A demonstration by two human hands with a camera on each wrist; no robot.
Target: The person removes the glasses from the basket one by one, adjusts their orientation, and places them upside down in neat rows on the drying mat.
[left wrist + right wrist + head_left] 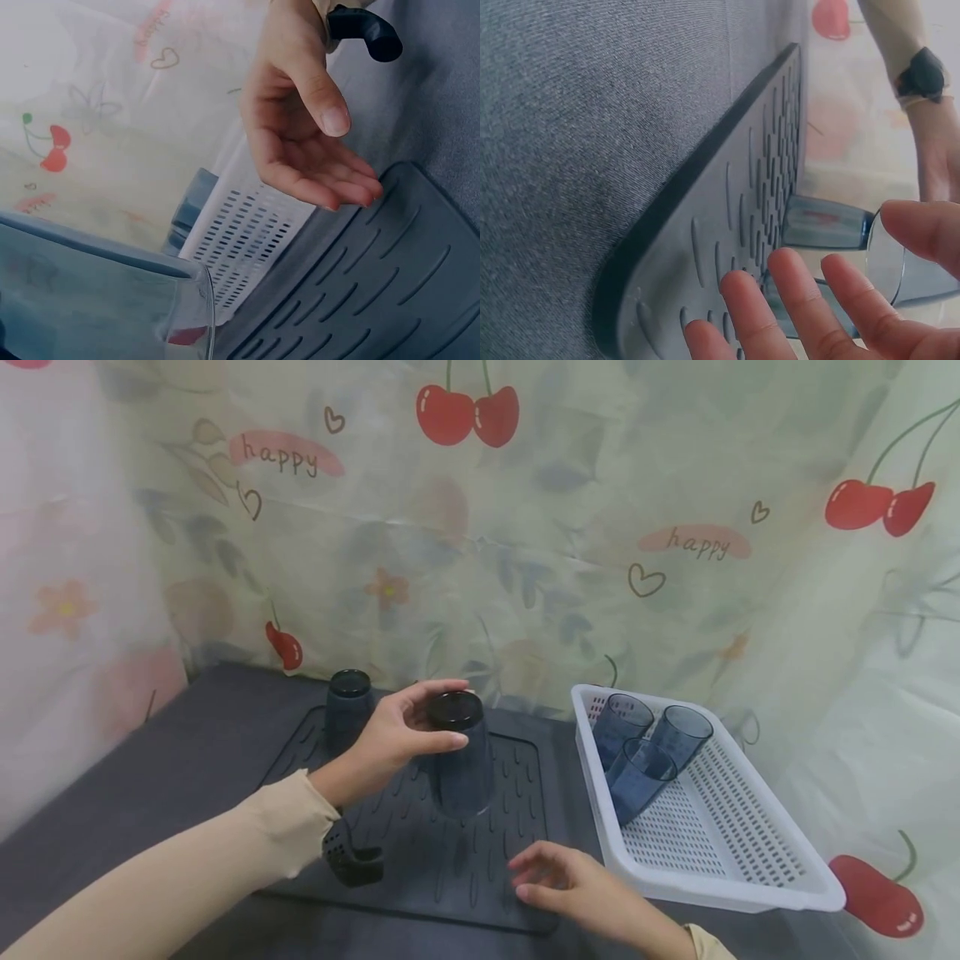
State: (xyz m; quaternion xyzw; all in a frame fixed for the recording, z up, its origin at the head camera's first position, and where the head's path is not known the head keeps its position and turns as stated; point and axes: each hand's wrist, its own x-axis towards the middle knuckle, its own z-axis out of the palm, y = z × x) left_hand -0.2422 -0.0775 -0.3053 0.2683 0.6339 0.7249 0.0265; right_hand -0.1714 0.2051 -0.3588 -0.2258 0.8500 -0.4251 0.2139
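Note:
My left hand grips a blue-tinted drinking glass near its dark base, fingers and thumb on either side. The glass is upside down, its rim held above the dark ribbed drying mat. Another upside-down glass stands on the mat at the back left, partly behind the left hand. The right wrist view also shows a further glass on the mat, mostly hidden by fingers. My right hand hovers at the mat's front right corner, fingers relaxed and holding nothing.
A white perforated plastic basket stands to the right of the mat. Three blue-tinted glasses lean in its back left part. Dark grey cloth covers the table, and a printed curtain hangs close behind.

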